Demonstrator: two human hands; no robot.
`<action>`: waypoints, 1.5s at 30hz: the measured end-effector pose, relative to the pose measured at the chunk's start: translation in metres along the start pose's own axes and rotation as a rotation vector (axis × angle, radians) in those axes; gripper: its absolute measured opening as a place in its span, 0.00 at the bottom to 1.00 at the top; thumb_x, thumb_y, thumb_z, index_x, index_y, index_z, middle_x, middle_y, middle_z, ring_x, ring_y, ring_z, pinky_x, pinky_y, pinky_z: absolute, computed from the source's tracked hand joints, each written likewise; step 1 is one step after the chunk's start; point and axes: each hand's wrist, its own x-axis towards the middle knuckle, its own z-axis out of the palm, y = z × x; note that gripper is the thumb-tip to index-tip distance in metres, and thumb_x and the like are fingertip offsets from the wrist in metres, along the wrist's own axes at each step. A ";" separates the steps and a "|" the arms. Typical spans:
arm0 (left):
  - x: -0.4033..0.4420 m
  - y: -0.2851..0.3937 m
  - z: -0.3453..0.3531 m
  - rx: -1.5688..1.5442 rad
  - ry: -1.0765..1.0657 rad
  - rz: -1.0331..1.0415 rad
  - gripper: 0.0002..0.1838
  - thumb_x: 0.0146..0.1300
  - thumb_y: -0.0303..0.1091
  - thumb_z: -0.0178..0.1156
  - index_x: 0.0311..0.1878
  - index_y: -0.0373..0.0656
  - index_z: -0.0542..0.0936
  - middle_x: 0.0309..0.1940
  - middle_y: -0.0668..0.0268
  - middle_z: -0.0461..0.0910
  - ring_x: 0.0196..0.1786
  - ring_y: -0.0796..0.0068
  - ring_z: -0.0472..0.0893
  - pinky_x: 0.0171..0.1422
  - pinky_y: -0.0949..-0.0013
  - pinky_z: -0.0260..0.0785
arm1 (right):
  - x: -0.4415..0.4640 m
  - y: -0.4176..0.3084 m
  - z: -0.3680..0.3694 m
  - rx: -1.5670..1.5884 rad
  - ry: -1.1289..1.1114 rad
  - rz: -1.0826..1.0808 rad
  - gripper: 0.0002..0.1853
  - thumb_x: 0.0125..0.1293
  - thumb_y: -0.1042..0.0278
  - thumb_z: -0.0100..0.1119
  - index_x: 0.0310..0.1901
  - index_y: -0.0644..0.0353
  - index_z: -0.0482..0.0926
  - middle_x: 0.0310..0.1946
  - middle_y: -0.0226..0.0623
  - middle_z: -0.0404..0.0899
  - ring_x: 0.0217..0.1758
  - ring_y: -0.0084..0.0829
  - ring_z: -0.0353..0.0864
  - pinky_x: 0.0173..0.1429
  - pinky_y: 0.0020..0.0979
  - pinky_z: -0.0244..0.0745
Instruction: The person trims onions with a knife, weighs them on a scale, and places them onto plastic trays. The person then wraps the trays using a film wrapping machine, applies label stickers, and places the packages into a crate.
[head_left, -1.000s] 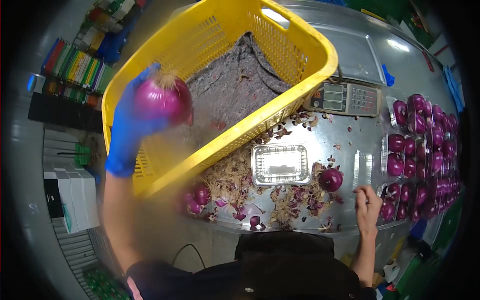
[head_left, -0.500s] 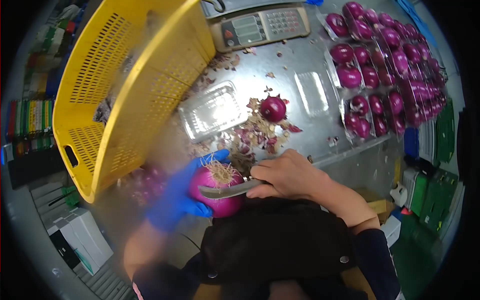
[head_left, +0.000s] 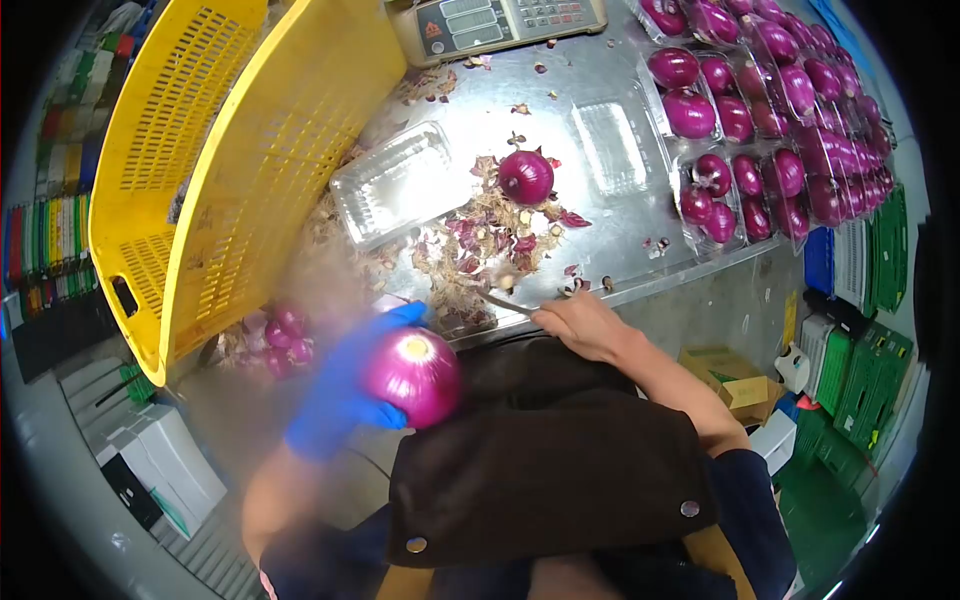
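A large red onion (head_left: 412,385) sits in my left hand (head_left: 345,385), which wears a blue glove and is closed round it. Its cut end, a pale round spot, faces up. My right hand (head_left: 585,325), bare, grips a knife (head_left: 508,303) over the table's near edge, the blade pointing left at the trimmings. Behind the blade lies a heap of dry skins and root bits (head_left: 480,245). One peeled red onion (head_left: 526,177) rests at the back of that heap. To its left stands a clear plastic tray (head_left: 395,185) with nothing in it.
A yellow slotted crate (head_left: 270,140) leans at the left of the metal table (head_left: 590,240). At the back is a scale (head_left: 500,22). Packed red onions (head_left: 690,115) fill the right side, beside another clear tray (head_left: 610,148). More onions (head_left: 285,340) lie below the crate.
The onion's root tuft has been cut off, leaving a pale spot. My right hand has moved the knife away from the onion, up toward the trimmings. The view has shifted slightly.
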 end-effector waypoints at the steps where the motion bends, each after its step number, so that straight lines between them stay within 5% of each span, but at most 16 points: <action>1: -0.006 -0.003 -0.001 0.008 0.049 0.023 0.57 0.27 0.42 0.81 0.67 0.35 0.67 0.65 0.56 0.69 0.66 0.60 0.70 0.71 0.58 0.60 | -0.003 0.000 0.002 0.100 -0.051 0.063 0.23 0.72 0.50 0.46 0.30 0.62 0.78 0.23 0.50 0.77 0.31 0.52 0.79 0.37 0.46 0.73; 5: 0.005 -0.025 -0.002 -0.606 0.076 -0.059 0.55 0.44 0.48 0.77 0.72 0.39 0.57 0.61 0.57 0.70 0.60 0.61 0.75 0.61 0.60 0.74 | 0.017 -0.030 -0.019 0.322 0.038 0.152 0.23 0.71 0.51 0.46 0.30 0.65 0.77 0.25 0.51 0.78 0.31 0.53 0.78 0.38 0.45 0.71; 6: 0.005 -0.026 0.000 -0.630 0.064 -0.080 0.56 0.45 0.49 0.75 0.73 0.41 0.55 0.65 0.54 0.66 0.64 0.52 0.70 0.67 0.48 0.64 | 0.024 -0.027 -0.020 0.374 0.075 0.247 0.21 0.71 0.51 0.48 0.30 0.62 0.75 0.22 0.47 0.76 0.29 0.52 0.77 0.36 0.45 0.70; 7: 0.005 -0.027 0.003 -0.653 0.052 -0.101 0.56 0.46 0.51 0.73 0.74 0.43 0.52 0.69 0.51 0.61 0.69 0.43 0.64 0.73 0.37 0.55 | 0.022 -0.036 -0.025 0.279 0.113 0.168 0.22 0.71 0.49 0.48 0.29 0.62 0.74 0.21 0.46 0.75 0.29 0.50 0.77 0.36 0.45 0.70; 12: 0.012 -0.066 0.019 -0.493 0.096 0.021 0.46 0.58 0.63 0.58 0.73 0.47 0.56 0.72 0.49 0.56 0.72 0.42 0.57 0.73 0.35 0.52 | 0.009 -0.066 -0.035 -0.159 0.296 -0.345 0.27 0.64 0.37 0.52 0.23 0.54 0.70 0.18 0.33 0.69 0.20 0.37 0.75 0.24 0.38 0.68; 15: 0.011 -0.056 0.038 -0.270 0.213 -0.022 0.41 0.57 0.58 0.56 0.69 0.46 0.61 0.65 0.53 0.64 0.66 0.52 0.66 0.67 0.45 0.62 | 0.014 -0.066 -0.022 -0.313 0.365 -0.459 0.27 0.61 0.34 0.55 0.21 0.52 0.68 0.15 0.29 0.67 0.13 0.32 0.72 0.17 0.33 0.64; 19: 0.005 -0.032 0.051 -1.087 0.201 -0.277 0.36 0.51 0.30 0.73 0.63 0.42 0.67 0.57 0.58 0.75 0.57 0.65 0.77 0.59 0.59 0.76 | 0.021 -0.066 -0.017 -0.369 0.353 -0.450 0.27 0.61 0.35 0.55 0.21 0.52 0.69 0.14 0.30 0.67 0.12 0.33 0.72 0.17 0.34 0.65; 24: -0.001 -0.045 0.053 -1.170 0.209 -0.261 0.29 0.60 0.30 0.66 0.62 0.40 0.67 0.58 0.54 0.74 0.60 0.59 0.76 0.61 0.52 0.75 | 0.021 -0.054 -0.005 -0.277 0.302 -0.406 0.25 0.62 0.38 0.56 0.23 0.54 0.71 0.16 0.33 0.71 0.16 0.39 0.75 0.21 0.38 0.68; 26: 0.000 -0.061 0.044 -0.878 0.215 -0.194 0.30 0.57 0.31 0.69 0.61 0.39 0.68 0.56 0.54 0.75 0.59 0.60 0.77 0.60 0.54 0.75 | 0.017 -0.016 0.005 -0.219 0.254 -0.283 0.24 0.62 0.40 0.57 0.24 0.55 0.72 0.18 0.35 0.73 0.19 0.41 0.76 0.25 0.39 0.70; 28: 0.000 -0.051 0.038 -1.255 0.248 -0.341 0.36 0.47 0.29 0.77 0.60 0.39 0.70 0.52 0.58 0.79 0.54 0.66 0.79 0.60 0.60 0.75 | 0.011 -0.017 0.009 -0.102 0.190 -0.272 0.24 0.62 0.41 0.59 0.25 0.57 0.72 0.20 0.37 0.75 0.23 0.43 0.78 0.28 0.40 0.70; 30: 0.001 -0.074 0.036 -1.018 0.319 -0.188 0.32 0.55 0.34 0.71 0.62 0.39 0.69 0.55 0.57 0.77 0.56 0.64 0.78 0.61 0.58 0.74 | 0.008 -0.038 0.002 0.095 0.094 -0.162 0.24 0.58 0.41 0.63 0.30 0.58 0.74 0.24 0.38 0.78 0.28 0.42 0.80 0.31 0.41 0.71; 33: 0.012 -0.071 0.042 -0.734 0.208 -0.123 0.31 0.69 0.53 0.51 0.67 0.43 0.64 0.62 0.53 0.70 0.63 0.57 0.73 0.64 0.52 0.71 | 0.015 -0.068 -0.012 0.294 0.159 -0.186 0.39 0.49 0.49 0.75 0.60 0.56 0.69 0.52 0.42 0.77 0.51 0.45 0.80 0.52 0.39 0.76; 35: 0.027 -0.055 0.059 -0.944 0.191 -0.185 0.39 0.67 0.64 0.46 0.70 0.45 0.60 0.67 0.50 0.64 0.67 0.51 0.68 0.68 0.48 0.67 | 0.016 -0.069 -0.016 0.281 0.125 -0.149 0.47 0.46 0.49 0.76 0.66 0.54 0.62 0.59 0.45 0.72 0.58 0.49 0.75 0.59 0.40 0.73; 36: 0.035 -0.054 0.065 -0.673 0.166 -0.116 0.37 0.69 0.62 0.44 0.71 0.46 0.59 0.67 0.52 0.64 0.68 0.55 0.68 0.69 0.51 0.66 | 0.014 -0.072 -0.025 0.326 0.025 -0.088 0.48 0.45 0.52 0.77 0.66 0.55 0.61 0.59 0.47 0.72 0.59 0.49 0.75 0.61 0.39 0.71; 41: 0.096 -0.031 0.105 -0.778 -0.091 -0.126 0.37 0.69 0.61 0.46 0.71 0.43 0.60 0.66 0.53 0.66 0.66 0.55 0.71 0.68 0.50 0.66 | -0.007 -0.026 -0.060 0.299 0.526 -0.141 0.52 0.41 0.57 0.80 0.68 0.62 0.61 0.59 0.49 0.74 0.58 0.34 0.77 0.58 0.34 0.75; 45: 0.142 -0.023 0.126 -0.091 -0.078 0.070 0.29 0.68 0.42 0.54 0.68 0.38 0.66 0.56 0.59 0.77 0.53 0.69 0.79 0.55 0.69 0.71 | -0.004 0.029 -0.106 0.092 0.851 0.059 0.51 0.40 0.52 0.78 0.66 0.63 0.63 0.51 0.49 0.80 0.49 0.39 0.84 0.57 0.36 0.76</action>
